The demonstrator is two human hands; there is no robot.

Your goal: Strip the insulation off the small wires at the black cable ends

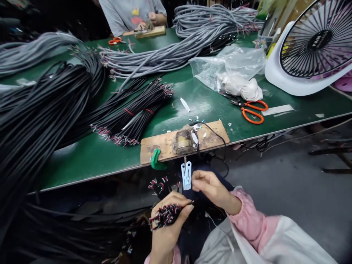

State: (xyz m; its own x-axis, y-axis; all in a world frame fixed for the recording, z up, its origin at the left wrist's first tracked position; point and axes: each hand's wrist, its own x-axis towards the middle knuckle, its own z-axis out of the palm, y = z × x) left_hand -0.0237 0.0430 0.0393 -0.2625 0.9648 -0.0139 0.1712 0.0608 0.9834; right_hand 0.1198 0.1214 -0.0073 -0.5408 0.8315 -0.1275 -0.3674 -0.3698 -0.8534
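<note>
My left hand (167, 223) is closed round a bundle of thin black cables (168, 215), whose ends show red, white and black wires. Its thumb and forefinger pinch together at one cable end. My right hand (210, 187) has its fingers curled into a pinch; whatever is between the fingertips is too small to make out. Just left of those fingertips, a light blue clothes peg (186, 176) sits at the end of a thin metal rod. That rod points from a dirty, round metal device (183, 141) on a wooden board (159, 145) at the table's edge.
A green clamp (157, 160) grips the board's front. Tied black cables (137, 110) and grey cables (154, 60) cover much of the green table (104, 165). Orange-handled scissors (251, 110), a plastic bag (231, 62) and a white fan (310, 47) are right. Another person (132, 16) sits opposite.
</note>
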